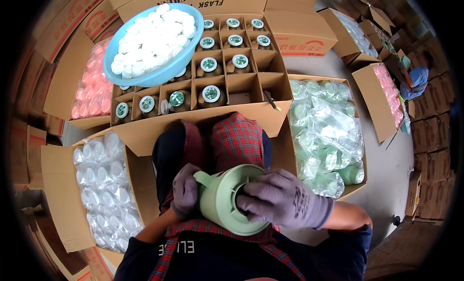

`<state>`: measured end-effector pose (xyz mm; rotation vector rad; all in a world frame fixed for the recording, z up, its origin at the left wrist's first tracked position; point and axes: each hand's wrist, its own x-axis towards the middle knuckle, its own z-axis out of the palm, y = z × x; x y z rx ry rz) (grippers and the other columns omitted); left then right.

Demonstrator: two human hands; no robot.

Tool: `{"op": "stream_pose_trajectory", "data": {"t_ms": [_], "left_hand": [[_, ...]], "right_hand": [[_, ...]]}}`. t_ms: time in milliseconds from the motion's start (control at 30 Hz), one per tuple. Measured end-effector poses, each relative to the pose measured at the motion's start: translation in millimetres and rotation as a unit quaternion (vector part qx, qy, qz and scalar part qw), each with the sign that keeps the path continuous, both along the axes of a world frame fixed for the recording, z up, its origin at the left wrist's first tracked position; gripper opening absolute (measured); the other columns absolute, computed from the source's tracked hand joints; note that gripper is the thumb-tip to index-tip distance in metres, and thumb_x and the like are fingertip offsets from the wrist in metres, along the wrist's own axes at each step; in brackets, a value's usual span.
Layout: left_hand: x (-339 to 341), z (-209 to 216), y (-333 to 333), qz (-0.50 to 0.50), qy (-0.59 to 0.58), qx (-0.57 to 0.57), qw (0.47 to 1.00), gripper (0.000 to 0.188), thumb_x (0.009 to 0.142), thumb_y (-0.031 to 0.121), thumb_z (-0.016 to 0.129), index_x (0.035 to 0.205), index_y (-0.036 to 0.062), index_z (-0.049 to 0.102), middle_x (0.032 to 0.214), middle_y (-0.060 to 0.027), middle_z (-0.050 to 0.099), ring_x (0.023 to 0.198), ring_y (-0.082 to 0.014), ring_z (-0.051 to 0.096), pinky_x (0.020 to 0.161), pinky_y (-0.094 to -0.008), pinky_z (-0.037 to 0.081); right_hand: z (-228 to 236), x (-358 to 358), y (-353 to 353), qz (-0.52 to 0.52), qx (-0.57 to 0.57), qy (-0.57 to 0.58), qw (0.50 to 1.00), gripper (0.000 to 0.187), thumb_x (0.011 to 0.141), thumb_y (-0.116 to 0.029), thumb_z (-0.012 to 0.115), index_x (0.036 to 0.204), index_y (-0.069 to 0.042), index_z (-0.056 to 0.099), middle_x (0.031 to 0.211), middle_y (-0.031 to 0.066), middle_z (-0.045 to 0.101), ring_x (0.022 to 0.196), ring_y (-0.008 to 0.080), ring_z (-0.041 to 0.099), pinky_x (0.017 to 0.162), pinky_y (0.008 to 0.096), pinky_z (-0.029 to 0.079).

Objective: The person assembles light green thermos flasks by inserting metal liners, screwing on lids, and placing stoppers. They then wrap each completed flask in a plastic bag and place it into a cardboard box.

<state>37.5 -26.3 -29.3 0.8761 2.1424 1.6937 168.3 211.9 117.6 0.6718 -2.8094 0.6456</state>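
Observation:
In my lap lies a light green flask casing (pixel 212 206) with a side handle (pixel 204 178), its round end tilted up toward me. My left hand (pixel 185 190), in a grey-purple glove, is closed on the casing by the handle. My right hand (pixel 285 199), gloved alike, has its fingers bent into the middle of the round end, around a dark round part (pixel 239 193). Those fingers hide most of that part. Beyond my knees, a divided carton (pixel 203 117) holds several flask liners (pixel 211 93) with green tops and white rims.
A blue basin (pixel 140 82) heaped with white caps (pixel 154 41) rests on the divided carton's far left. Cartons of clear-wrapped pieces (pixel 104 179), pink pieces (pixel 92 97) and bagged green casings (pixel 328 136) surround me. A dark slim tool (pixel 271 101) leans in one compartment. Far right, a person (pixel 414 80) works.

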Motion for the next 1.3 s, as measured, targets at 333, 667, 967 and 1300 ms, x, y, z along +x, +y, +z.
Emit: {"op": "stream_pose_trajectory", "data": {"t_ms": [333,667,967,1300], "left_hand": [[11.4,43.0,-29.9,-0.117,0.003,-0.048,0.992,0.047,0.067,0.028,0.088,0.069,-0.0053,0.055,0.121,-0.0289,0.064,0.106,-0.038,0.068,0.087,-0.0394,0.055],[27.1,52.2,-19.1,-0.174,0.268,-0.074,0.944,0.048,0.061,0.026,0.09,0.087,-0.0039,0.063,0.126,-0.026,0.06,0.11,-0.044,0.063,0.091,-0.0463,0.056],[-36.6,35.7,-5.0,-0.299,0.001,-0.026,0.954,0.043,0.074,0.035,0.085,0.081,-0.004,0.069,0.12,-0.0251,0.067,0.104,-0.0329,0.07,0.09,-0.0349,0.055],[-82.7,-38.3,42.1,-0.499,-0.451,-0.012,0.74,0.076,0.07,0.045,0.089,0.119,-0.0072,0.067,0.103,-0.0106,0.074,0.091,-0.0165,0.069,0.084,-0.0299,0.055]], "right_hand": [[-52.5,15.2,16.7,0.045,-0.016,-0.04,0.998,0.039,0.081,-0.013,0.064,0.12,-0.012,0.063,0.112,0.0116,0.058,0.096,0.0275,0.064,0.087,0.0395,0.052],[-93.3,16.9,13.0,-0.049,-0.099,-0.092,0.99,0.04,0.074,-0.02,0.079,0.11,-0.01,0.067,0.098,0.0117,0.066,0.086,0.0297,0.069,0.071,0.0386,0.057],[-132.1,-184.0,162.3,-0.415,0.149,-0.374,0.816,0.056,0.086,-0.058,0.066,0.086,-0.002,0.074,0.104,0.0185,0.071,0.108,0.0284,0.066,0.09,0.0408,0.051],[-21.5,-29.0,98.7,-0.103,-0.172,0.04,0.979,0.029,0.089,-0.007,0.059,0.116,-0.008,0.069,0.111,0.0143,0.07,0.103,0.0307,0.067,0.085,0.0395,0.054]]}}
